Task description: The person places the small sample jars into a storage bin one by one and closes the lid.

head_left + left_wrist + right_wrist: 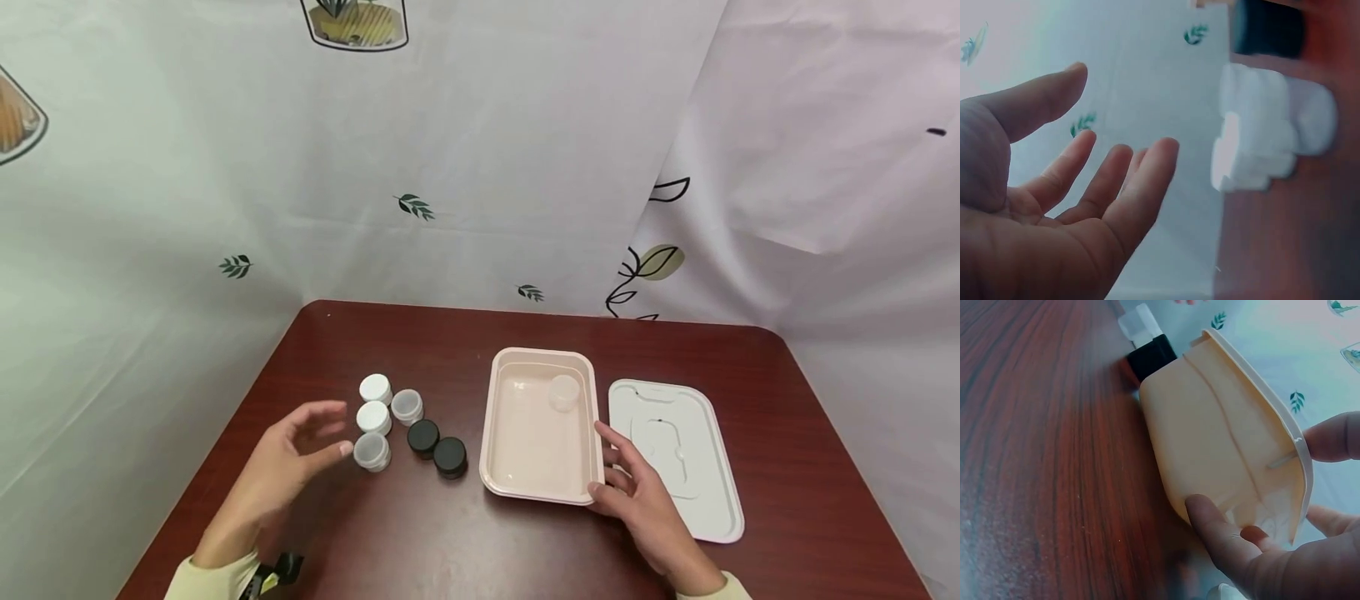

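My left hand (281, 467) is beside several small round jars, its fingers loosely bent and holding nothing. Close to its thumb stands a clear-lidded jar (372, 452). Behind that are two white-lidded jars (374, 417) and another clear-lidded jar (407, 406). Two black-lidded jars (450, 457) stand to their right. My right hand (645, 508) grips the right side of a pale pink plastic box (536, 450) near its front corner; in the right wrist view its fingers touch the rim and outer wall. One translucent jar (564, 392) sits inside the box, towards the back right.
A white lid (678, 458) lies flat on the table to the right of the box, partly behind my right hand. The dark red-brown table (420, 533) ends at the back against a printed white cloth (480, 167).
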The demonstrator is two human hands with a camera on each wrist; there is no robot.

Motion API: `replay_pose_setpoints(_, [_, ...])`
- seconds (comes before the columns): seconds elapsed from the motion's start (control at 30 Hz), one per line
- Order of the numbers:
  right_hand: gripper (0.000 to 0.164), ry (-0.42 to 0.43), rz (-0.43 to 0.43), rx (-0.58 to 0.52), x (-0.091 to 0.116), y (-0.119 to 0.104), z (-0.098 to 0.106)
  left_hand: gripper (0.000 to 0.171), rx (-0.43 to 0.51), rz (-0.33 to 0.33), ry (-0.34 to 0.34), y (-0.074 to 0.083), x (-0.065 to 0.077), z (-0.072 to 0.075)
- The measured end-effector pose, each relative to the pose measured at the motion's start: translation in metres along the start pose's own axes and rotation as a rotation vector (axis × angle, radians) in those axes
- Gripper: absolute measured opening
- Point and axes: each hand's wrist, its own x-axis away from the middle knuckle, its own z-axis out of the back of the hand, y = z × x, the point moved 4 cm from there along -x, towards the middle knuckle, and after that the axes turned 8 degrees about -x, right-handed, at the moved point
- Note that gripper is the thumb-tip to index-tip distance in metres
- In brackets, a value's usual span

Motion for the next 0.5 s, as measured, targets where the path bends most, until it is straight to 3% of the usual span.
replay_pose_setpoints(0.2, [0.079, 0.016, -0.047, -0.006, -0.001, -0.001, 0.003, 0.062, -0.011, 0.083, 0.008, -0.026, 0.012, -0.020])
replay_pose_setpoints(0.5, [0.081, 0.013, -0.079, -0.037, -0.002, 0.000, 0.004, 0.070, 0.067, 0.180, 0.036, -0.047, 0.010, -0.046])
